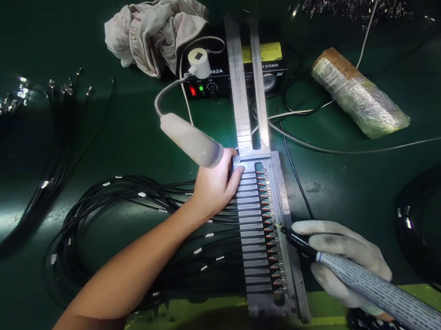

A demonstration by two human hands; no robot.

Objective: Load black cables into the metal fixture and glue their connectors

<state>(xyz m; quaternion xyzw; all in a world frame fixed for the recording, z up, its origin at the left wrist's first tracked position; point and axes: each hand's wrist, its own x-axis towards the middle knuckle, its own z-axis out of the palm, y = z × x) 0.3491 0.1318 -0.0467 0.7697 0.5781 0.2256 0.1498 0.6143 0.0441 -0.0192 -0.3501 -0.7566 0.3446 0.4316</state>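
Note:
My bare left hand (216,185) grips the upper left edge of a slotted metal fixture (251,233), its thumb on top, below a white lamp (192,139). Black cables (125,190) run from the left into the fixture's slots, ending in a column of small green boards with metal connectors (267,206). In a white glove, my right hand (349,256) is closed round a black pen-like tool (300,241). The tool's thin tip meets or hovers just over one connector midway down the column; contact is unclear.
Behind the fixture is a black control box (219,85) with lit switches, a cloth (156,32) beside it. A wrapped block (361,94) lies at right. Loose connectors (356,7) are scattered at the back right. Cable bundles (53,180) lie left, and a coil (407,223) right.

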